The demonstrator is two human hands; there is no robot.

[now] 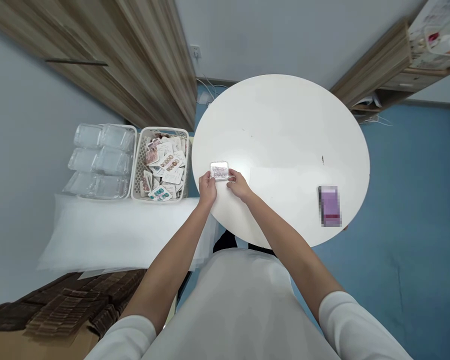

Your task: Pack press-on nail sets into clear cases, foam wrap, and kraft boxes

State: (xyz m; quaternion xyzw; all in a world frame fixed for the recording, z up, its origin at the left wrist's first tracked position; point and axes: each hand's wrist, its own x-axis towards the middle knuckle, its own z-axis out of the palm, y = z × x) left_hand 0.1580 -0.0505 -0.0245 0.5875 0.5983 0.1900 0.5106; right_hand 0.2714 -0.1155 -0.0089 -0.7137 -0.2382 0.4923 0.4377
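A small clear plastic box (219, 171) with a printed card and small pinkish pieces inside is over the near left part of the white round table (285, 120). My left hand (207, 189) grips its left edge, thumb at the lower corner. On the opposite side, my right hand (240, 186) has its fingertips closed at the box's right edge. Glare on the top hides part of what is inside. Left of the table, a white basket (135, 187) holds many printed cards (171, 162), some showing rows of nail-shaped pieces.
Another white basket (133, 150) is stacked with clear plastic boxes (114, 162). White sheets (135, 227) lie in front of the baskets, above brown cartons (71, 310). A blurred purple item (330, 206) rests near the table's right edge. Wooden cabinets (135, 55) stand behind.
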